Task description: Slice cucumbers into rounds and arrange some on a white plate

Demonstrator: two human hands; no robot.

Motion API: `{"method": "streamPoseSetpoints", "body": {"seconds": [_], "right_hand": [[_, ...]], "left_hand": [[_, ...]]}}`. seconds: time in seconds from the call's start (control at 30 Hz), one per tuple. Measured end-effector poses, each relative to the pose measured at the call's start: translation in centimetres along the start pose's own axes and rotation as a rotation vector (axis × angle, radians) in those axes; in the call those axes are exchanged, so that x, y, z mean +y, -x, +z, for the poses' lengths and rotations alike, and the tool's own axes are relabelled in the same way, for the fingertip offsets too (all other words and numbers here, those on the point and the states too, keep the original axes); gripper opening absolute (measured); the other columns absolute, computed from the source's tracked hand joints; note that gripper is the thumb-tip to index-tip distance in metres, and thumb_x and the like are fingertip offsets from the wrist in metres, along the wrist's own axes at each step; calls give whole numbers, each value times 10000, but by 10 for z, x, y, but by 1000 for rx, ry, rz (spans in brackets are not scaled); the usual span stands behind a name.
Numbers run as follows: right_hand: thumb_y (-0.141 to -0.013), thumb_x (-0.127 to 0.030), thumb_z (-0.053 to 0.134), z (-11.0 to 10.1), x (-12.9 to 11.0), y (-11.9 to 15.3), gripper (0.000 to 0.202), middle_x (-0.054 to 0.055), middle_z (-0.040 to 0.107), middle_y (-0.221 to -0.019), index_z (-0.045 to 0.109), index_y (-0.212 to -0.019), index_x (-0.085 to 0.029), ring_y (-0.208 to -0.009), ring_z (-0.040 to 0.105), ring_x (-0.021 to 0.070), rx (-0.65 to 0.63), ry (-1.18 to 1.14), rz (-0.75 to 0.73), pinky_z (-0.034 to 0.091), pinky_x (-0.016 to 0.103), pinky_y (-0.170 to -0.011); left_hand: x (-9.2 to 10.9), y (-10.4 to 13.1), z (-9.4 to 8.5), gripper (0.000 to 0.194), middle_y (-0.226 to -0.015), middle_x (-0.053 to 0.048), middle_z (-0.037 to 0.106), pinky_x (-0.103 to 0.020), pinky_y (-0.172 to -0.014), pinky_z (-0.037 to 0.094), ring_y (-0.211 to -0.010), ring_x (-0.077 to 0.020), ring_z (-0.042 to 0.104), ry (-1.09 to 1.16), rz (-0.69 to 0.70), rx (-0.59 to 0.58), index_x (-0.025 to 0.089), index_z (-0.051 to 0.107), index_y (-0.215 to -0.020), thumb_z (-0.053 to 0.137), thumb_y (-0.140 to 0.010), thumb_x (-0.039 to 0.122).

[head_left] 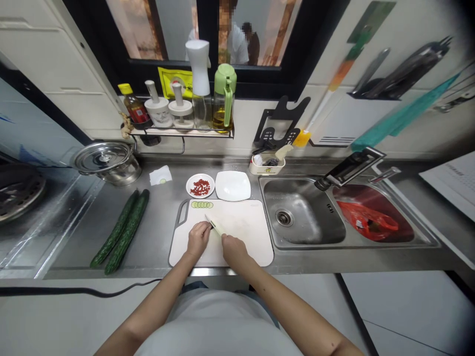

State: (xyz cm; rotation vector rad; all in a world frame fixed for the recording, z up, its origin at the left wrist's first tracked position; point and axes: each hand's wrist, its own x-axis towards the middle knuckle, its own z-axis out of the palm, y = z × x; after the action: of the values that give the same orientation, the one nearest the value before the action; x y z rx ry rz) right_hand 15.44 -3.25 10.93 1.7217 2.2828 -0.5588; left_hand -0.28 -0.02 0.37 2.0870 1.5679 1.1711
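Slicing appeared in hand; my right hand was closed round a slim, pale-bladed knife; my left hand was curled beside it, its hold unclear; thin, round, green slices lay near the far left corner of the white, grey-edged cutting board; the next cut called for clear fingertips.

Lidded steel pot, condiment bottles on wall rack, red bag in sink

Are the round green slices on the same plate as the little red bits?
No, the green slices lie in a row on the white cutting board, just in front of that plate.
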Motion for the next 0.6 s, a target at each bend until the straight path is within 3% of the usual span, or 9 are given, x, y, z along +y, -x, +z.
{"method": "streamPoseSetpoints", "body": {"seconds": [0.4,0.6], "right_hand": [[-902,-75,328,2,-4,-17,295,121,676,-901,570,-1061,-128,-935,654,206,20,-18,-19,479,290,-762],[-887,-66,342,-4,-3,-14,294,126,678,-921,568,-1066,-125,-923,659,214,-12,-24,-5,485,292,-744]], "left_hand": [[-2,1,1,202,-869,-61,676,-317,-749,499,-828,-183,620,-7,-4,-3,198,644,-842,453,-898,229],[-1,0,2,191,-871,-60,678,-316,-751,499,-828,-182,622,2,-4,3,197,647,-849,463,-892,223]]}}
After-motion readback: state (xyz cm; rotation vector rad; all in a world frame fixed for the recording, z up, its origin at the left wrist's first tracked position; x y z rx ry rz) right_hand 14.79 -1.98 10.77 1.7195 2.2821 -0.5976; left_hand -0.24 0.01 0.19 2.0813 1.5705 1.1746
